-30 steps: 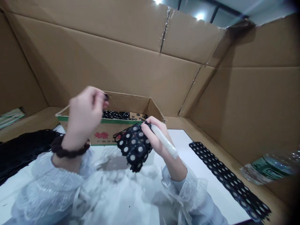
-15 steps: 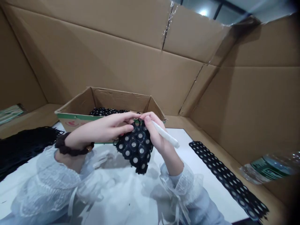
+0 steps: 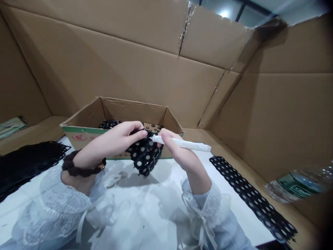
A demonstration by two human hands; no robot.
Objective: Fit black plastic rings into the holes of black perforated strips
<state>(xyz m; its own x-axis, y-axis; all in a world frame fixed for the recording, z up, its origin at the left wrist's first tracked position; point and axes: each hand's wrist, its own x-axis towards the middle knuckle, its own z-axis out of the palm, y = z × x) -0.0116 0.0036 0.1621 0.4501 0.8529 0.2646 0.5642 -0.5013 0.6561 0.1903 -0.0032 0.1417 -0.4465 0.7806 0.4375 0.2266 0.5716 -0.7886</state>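
Gathered between the thumb and fingers of my left hand point(image 3: 126, 137) is a floppy black sheet with pale round dots point(image 3: 145, 156). Its lower end hangs above the white tabletop, in front of an open cardboard box. In my right hand point(image 3: 173, 144) lies a slim white stick-like tool point(image 3: 191, 144), closed in by the fingers. The tool's narrow end touches or nearly touches the upper edge of the dotted sheet. Whether the right fingertips also pinch the sheet is hard to see.
More dotted black material lies in the cardboard box point(image 3: 83, 139). A long dotted black strip point(image 3: 249, 196) is at the right, beside a plastic bottle point(image 3: 296, 185). Black stringy material point(image 3: 28, 163) spreads at the left. Tall cardboard walls point(image 3: 125, 62) enclose the table.
My right hand has moved slightly away from my left, and the white tool has swung nearer level, its tip now showing at the sheet. The hanging sheet has turned and bunched up.
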